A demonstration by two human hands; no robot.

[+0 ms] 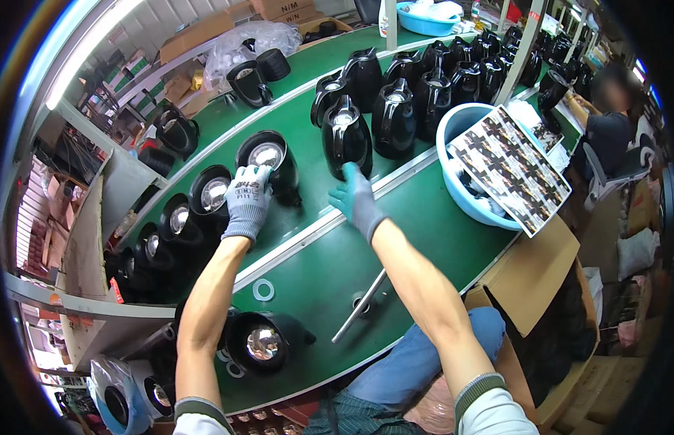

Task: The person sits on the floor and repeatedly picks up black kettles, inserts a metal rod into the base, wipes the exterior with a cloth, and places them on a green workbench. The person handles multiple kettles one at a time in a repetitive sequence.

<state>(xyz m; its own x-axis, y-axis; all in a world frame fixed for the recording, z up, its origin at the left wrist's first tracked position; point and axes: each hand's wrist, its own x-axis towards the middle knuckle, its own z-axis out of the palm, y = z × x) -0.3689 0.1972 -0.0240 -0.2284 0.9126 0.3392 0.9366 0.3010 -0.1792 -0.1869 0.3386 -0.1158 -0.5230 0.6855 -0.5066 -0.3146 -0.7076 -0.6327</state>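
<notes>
My left hand (248,204), in a grey glove with teal fingertips, grips the near rim of a black jug body (285,176). That jug lies tilted with its shiny metal opening towards me. My right hand (356,201), gloved alike, hovers over the green table with its fingers apart and nothing in them. Just beyond it stands an upright black jug (347,145) with a handle. Left of my left hand, more black jug bodies (210,193) lie in a curved row. Nearer me is another black jug body (259,341) with a shiny inside.
Upright black jugs (395,119) crowd the far table. A light-blue basin (453,174) at the right bears a printed sheet (507,170). A metal rod (357,307) and a pale ring (263,290) lie near me. An open carton (529,283) sits right; a person (605,127) sits beyond.
</notes>
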